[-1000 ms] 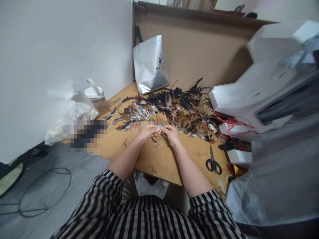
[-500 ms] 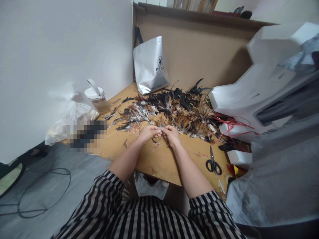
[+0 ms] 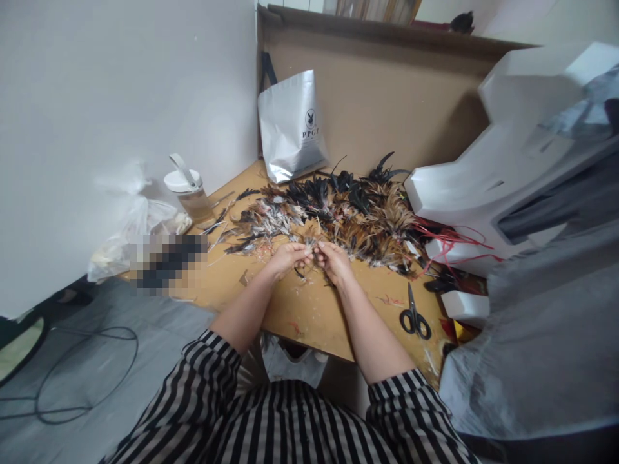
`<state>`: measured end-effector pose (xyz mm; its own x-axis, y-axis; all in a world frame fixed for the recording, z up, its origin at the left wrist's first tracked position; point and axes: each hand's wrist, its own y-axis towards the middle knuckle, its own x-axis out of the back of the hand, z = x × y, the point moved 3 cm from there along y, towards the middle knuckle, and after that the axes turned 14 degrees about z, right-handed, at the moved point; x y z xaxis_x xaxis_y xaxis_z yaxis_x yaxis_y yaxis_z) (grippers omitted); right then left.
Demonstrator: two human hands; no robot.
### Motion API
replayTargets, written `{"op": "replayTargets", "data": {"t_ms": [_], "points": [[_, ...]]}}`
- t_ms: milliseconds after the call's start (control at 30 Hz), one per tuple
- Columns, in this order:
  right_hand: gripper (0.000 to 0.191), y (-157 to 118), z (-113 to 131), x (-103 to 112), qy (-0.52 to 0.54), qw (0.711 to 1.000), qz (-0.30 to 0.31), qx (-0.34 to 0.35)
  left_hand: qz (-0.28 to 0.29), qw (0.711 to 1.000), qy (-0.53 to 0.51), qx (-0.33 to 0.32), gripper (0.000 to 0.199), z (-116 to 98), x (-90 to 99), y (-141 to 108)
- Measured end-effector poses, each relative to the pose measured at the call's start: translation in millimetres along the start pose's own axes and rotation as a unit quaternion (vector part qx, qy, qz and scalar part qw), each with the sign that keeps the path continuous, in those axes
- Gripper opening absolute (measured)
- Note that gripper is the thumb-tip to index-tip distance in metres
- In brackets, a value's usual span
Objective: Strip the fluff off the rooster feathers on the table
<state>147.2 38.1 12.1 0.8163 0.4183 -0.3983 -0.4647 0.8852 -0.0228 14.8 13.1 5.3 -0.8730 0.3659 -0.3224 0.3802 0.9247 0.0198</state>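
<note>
My left hand (image 3: 291, 258) and my right hand (image 3: 333, 260) meet over the front of the wooden table, fingertips pinched close together. Between them is a small tuft of brown feathers (image 3: 315, 240), its tips pointing away from me. The left fingers grip its base; the right thumb and fingers are closed at its right side, perhaps on part of it. Just beyond lies a wide spread of feather bunches (image 3: 358, 209), black at the back, brown in front, pale at the left. Black-handled scissors (image 3: 413, 317) rest on the table to the right of my right forearm.
A silver bag (image 3: 293, 129) stands at the back against a cardboard panel (image 3: 387, 96). Left are a lidded drink cup (image 3: 193, 196) and a clear plastic bag (image 3: 135, 235). White foam pieces (image 3: 449, 193) and red strings (image 3: 452, 243) border the right side. Scraps dot the tabletop (image 3: 309, 316).
My right fingers have shifted slightly, opening a small gap from the left fingertips. The left hand stays almost in place, and the feather bunches and scissors have not moved.
</note>
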Motion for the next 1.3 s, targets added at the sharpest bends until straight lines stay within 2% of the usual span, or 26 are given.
{"op": "replayTargets", "data": {"t_ms": [167, 367, 667, 800, 967, 1133, 1300], "points": [[0.027, -1.4, -1.6, -1.8, -0.053, 0.998, 0.016, 0.007, 0.019, 1.000, 0.008, 0.006, 0.025, -0.1, -0.9, -0.3], [0.026, -2.5, -2.8, -2.7, -0.101, 0.995, -0.006, 0.005, 0.032, 0.997, 0.068, 0.023, 0.028, 0.1, -3.2, 1.1], [0.026, -4.0, -0.8, -4.7, -0.121, 0.992, -0.031, 0.006, -0.005, 0.996, 0.092, 0.009, 0.027, 3.0, -1.9, 4.2], [0.027, -3.0, -2.2, -5.2, -0.106, 0.994, -0.012, 0.012, -0.027, 0.997, 0.074, -0.004, 0.027, 2.0, 0.8, 3.6], [0.028, -1.2, -6.6, -6.1, -0.060, 0.998, 0.013, 0.006, -0.100, 0.988, 0.077, -0.083, 0.023, -8.5, 3.3, 0.7], [0.026, -2.0, -14.5, -14.5, 0.001, 0.993, 0.096, -0.063, -0.108, 0.978, 0.127, -0.128, 0.021, -14.0, 1.2, -0.4], [0.021, -3.5, -12.8, -16.8, 0.041, 0.991, 0.110, -0.071, -0.104, 0.978, 0.137, -0.117, 0.020, -10.3, 2.6, 1.1]]}}
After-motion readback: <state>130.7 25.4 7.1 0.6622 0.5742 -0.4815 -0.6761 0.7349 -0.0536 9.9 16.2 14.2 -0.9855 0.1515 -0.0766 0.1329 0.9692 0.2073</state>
